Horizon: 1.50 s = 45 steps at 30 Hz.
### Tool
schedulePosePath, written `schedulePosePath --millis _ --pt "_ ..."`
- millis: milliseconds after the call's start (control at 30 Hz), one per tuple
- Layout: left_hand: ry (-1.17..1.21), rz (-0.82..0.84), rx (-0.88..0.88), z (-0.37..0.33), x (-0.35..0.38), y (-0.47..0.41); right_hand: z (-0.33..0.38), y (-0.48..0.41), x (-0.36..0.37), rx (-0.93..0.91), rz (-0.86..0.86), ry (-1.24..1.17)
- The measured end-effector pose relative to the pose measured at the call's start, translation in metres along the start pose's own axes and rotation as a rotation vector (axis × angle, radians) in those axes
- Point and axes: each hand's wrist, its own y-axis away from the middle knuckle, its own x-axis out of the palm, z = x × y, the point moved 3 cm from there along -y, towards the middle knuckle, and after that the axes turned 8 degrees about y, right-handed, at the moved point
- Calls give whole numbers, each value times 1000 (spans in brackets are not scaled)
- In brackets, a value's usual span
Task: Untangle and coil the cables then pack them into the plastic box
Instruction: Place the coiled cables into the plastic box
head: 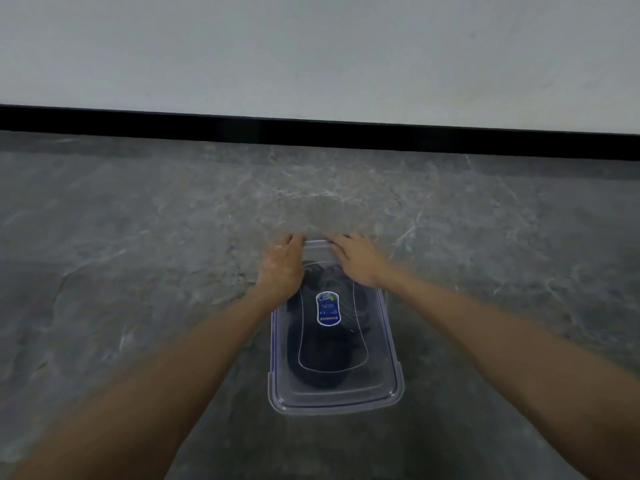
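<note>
Since cables (pixel 322 362) sit boxed, left hand (pixel 282 263) curled over far corner of lid (pixel 334 393) and flat right hand (pixel 355 258) should press evenly.

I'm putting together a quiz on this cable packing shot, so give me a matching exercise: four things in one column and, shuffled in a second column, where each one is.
Things:
1. black coiled cables
2. blue oval label
3. left hand
4. black skirting strip

Places:
a. along the foot of the white wall
b. inside the clear plastic box, under its clear lid
c. at the far left corner of the lid
d. stuck on the middle of the lid

Pairs: 1-b; 2-d; 3-c; 4-a
</note>
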Motion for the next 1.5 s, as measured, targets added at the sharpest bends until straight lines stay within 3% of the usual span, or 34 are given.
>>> schedulePosePath --millis 100,200,300,467,833,1033,1167,1267,1367,1500 --pt "-140 -129 110 -15 8 24 5 4 4 37 -94 171" --pt "-139 -4 188 -23 22 55 15 19 -3 102 -123 268" --pt "-241 89 222 -19 25 74 25 47 2 78 -74 264" --pt "-274 96 195 -20 32 70 17 57 16 70 11 191" --pt "-369 117 239 -18 38 72 19 59 21 30 -33 280" --pt "-265 118 209 -20 29 71 19 58 18 38 41 231" --pt "93 -44 199 -19 14 74 16 59 10 81 5 59" --pt "260 -209 -6 -1 5 88 -2 66 15 326 -144 -225" --pt "443 -108 -322 18 3 100 -15 78 25 549 -96 -659" --pt "846 63 -637 26 4 101 -16 95 32 698 222 -1105"
